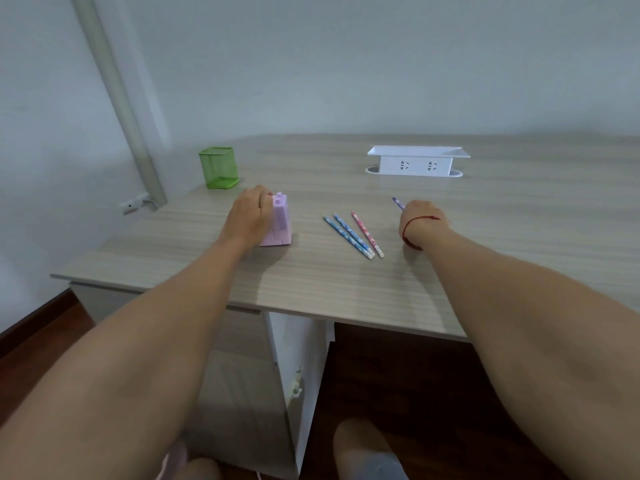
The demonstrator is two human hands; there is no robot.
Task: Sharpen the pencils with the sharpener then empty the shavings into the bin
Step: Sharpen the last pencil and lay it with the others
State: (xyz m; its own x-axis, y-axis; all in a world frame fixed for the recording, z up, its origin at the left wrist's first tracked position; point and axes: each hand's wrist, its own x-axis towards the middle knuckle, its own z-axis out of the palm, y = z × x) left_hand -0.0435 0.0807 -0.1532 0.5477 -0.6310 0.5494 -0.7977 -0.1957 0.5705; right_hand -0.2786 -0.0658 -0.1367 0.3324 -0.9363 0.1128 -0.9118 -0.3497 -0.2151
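A pink-lilac box sharpener (280, 221) stands on the wooden desk (346, 282). My left hand (248, 213) is wrapped around its left side, gripping it. Three pencils lie side by side in the middle: two blue ones (349, 236) and a pink one (367, 234). My right hand (420, 218), with a red string at the wrist, rests further right and is closed on a purple pencil (398, 203) whose tip sticks out past the fingers toward the back. No bin shows in this view.
A green mesh pen holder (218, 167) sits at the back left corner of the desk. A white pop-up socket box (417, 161) stands at the back centre. The desk's front edge is near my forearms, with dark floor below.
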